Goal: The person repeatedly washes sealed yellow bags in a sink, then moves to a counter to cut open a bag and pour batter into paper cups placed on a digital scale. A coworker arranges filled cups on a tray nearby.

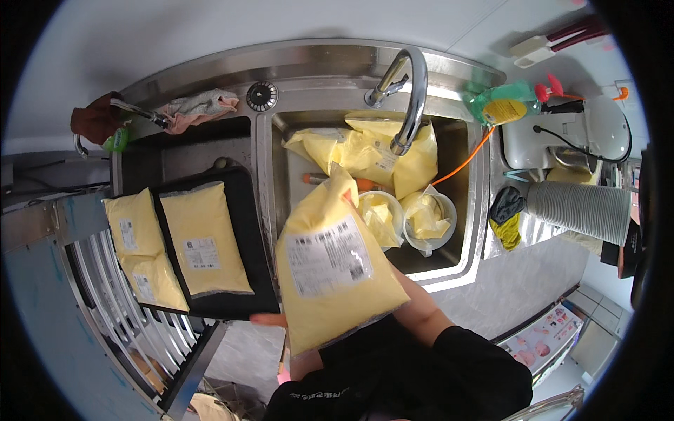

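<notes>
A large clear plastic bag of pale yellow contents (337, 310), bearing a printed label, is held up over the sink's front edge. My right hand (347, 196) grips it near its gathered top; most of that hand is hidden behind the bag. Of my left hand (268, 319), only part of the fingers shows beside the bag's lower left side, by the corner of a black tray (239, 210). Several similar bags (208, 242) lie flat on that tray. More yellow bags (368, 150) lie in the right sink basin, behind two round tubs (454, 210) with yellow pieces in them.
A chrome faucet (418, 94) arches over the right basin. Cloths (200, 108) and a sink strainer (262, 96) lie along the back ledge. To the right stand a green spray bottle (508, 102) and a long stack of plates (579, 208). A metal rack (121, 284) is at left.
</notes>
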### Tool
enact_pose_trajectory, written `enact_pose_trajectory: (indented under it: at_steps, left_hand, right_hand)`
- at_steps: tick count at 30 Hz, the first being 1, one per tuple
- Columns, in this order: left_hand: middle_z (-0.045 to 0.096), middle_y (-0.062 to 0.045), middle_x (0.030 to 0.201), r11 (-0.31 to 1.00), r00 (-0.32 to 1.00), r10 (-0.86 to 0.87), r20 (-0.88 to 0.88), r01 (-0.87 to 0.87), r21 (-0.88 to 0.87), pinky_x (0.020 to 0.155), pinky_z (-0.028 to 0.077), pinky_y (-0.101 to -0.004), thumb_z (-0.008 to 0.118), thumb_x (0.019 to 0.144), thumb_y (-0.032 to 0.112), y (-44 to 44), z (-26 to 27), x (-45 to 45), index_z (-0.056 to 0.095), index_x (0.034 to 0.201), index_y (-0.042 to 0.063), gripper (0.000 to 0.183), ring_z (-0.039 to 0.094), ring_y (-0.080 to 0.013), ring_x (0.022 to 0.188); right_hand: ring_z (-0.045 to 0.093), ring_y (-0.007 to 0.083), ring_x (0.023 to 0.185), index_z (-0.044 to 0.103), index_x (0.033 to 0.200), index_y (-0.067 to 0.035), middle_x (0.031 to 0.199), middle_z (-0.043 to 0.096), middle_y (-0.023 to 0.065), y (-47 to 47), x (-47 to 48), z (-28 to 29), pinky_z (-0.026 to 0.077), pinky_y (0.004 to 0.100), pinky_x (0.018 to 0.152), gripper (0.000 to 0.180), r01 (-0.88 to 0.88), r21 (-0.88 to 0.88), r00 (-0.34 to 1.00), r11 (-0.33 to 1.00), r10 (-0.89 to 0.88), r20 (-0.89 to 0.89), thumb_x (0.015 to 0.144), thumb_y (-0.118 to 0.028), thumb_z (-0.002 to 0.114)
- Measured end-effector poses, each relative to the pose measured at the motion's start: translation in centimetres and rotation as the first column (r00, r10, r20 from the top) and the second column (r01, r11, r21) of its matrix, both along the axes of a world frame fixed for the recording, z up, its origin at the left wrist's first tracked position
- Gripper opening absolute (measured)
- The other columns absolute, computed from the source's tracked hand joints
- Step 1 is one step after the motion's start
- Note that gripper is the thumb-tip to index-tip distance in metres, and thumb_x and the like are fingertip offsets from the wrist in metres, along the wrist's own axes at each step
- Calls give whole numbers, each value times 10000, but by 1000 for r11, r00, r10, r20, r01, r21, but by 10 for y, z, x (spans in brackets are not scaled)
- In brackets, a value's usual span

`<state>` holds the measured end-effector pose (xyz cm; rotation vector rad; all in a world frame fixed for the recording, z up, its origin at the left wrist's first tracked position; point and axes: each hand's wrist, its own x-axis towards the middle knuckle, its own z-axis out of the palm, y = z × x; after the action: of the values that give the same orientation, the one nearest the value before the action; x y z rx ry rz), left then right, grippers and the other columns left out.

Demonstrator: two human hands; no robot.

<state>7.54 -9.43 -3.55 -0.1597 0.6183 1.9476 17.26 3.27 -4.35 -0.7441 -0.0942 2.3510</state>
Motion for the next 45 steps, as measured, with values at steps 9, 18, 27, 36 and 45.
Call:
enact_pose_trajectory:
  at_steps: [9,18,27,36,45]
  left_hand:
    - [462,-71,1226,826,835,-536,128,549,-128,949,353,-357,555,822,298,0,16,3,388,1249,56,519,441,-207,1118]
    - [474,-73,1192,823,916,-356,186,401,-402,873,429,-315,589,815,106,33,26,31,386,1236,49,471,487,-181,1060]
    - [573,-50,971,813,740,-370,-562,-35,-582,757,460,-283,629,772,64,48,20,11,552,1026,18,269,550,-143,868]
    - [462,-92,1198,620,674,-705,-222,434,-653,900,369,-298,352,898,468,-3,-6,-20,321,1277,21,587,443,-174,1087]
    - [339,-72,1306,646,762,-645,61,587,-488,998,240,-274,433,913,287,-19,-80,14,219,1330,28,536,318,-156,1202]
  right_hand:
    - [455,168,1057,391,1217,-68,1150,478,74,14,8,-7,388,340,872,465,-278,576,958,769,177,226,892,-399,423]
    - [476,230,1065,401,1220,-61,1172,487,104,6,39,-7,396,374,899,447,-400,312,906,862,321,276,889,-359,429]
    - [508,294,1057,412,1224,-54,1180,508,134,7,48,-42,414,407,916,429,-173,-511,885,842,360,294,879,-305,451]
    - [559,99,726,554,978,-15,821,595,40,31,32,14,452,244,639,274,-578,192,675,793,332,659,739,-101,659]
    - [531,92,732,554,1021,13,822,585,48,16,-8,-41,419,233,658,259,-558,455,668,694,51,742,775,-64,536]
